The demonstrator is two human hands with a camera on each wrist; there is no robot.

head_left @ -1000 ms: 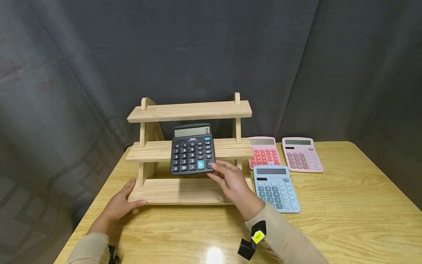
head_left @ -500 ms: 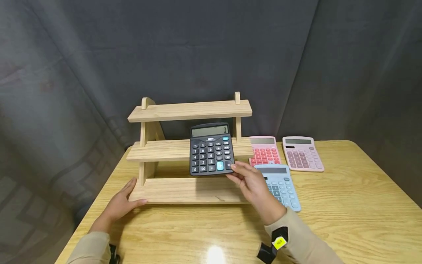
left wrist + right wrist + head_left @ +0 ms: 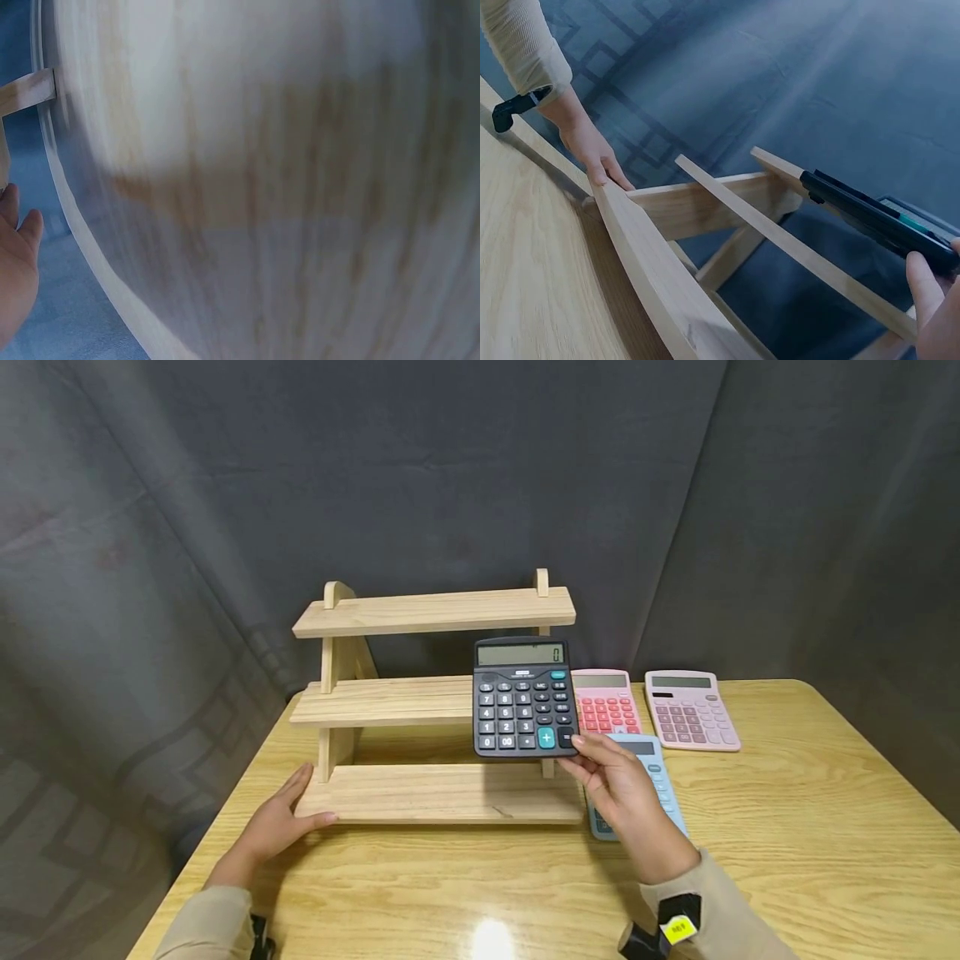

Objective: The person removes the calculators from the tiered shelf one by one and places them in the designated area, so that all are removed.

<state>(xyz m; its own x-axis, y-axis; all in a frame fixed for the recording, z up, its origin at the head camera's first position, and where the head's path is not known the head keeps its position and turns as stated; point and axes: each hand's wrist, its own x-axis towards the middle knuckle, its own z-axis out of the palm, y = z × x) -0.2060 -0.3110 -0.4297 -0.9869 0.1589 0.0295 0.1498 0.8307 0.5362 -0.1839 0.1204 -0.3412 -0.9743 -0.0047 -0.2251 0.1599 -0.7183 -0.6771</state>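
Note:
A black desk calculator (image 3: 523,697) with a blue plus key is pinched at its lower right corner by my right hand (image 3: 618,785). It is held up in front of the right part of the wooden three-tier shelf (image 3: 435,610), its screen reading 0. In the right wrist view the calculator (image 3: 877,217) shows edge-on, with finger and thumb at its lower end. My left hand (image 3: 270,822) rests on the left end of the bottom tier, thumb along the front edge and fingers at the side. The left wrist view shows mostly blurred wood.
To the right of the shelf lie a pink calculator (image 3: 606,703), a pale pink calculator (image 3: 691,710) and a light blue calculator (image 3: 663,781), partly hidden behind my right hand. The wooden table (image 3: 817,827) reaches back to a dark grey curtain (image 3: 450,468).
My right hand has carried the black calculator to the right along the shelf front, now covering part of the pink and blue calculators. The left hand stays in place.

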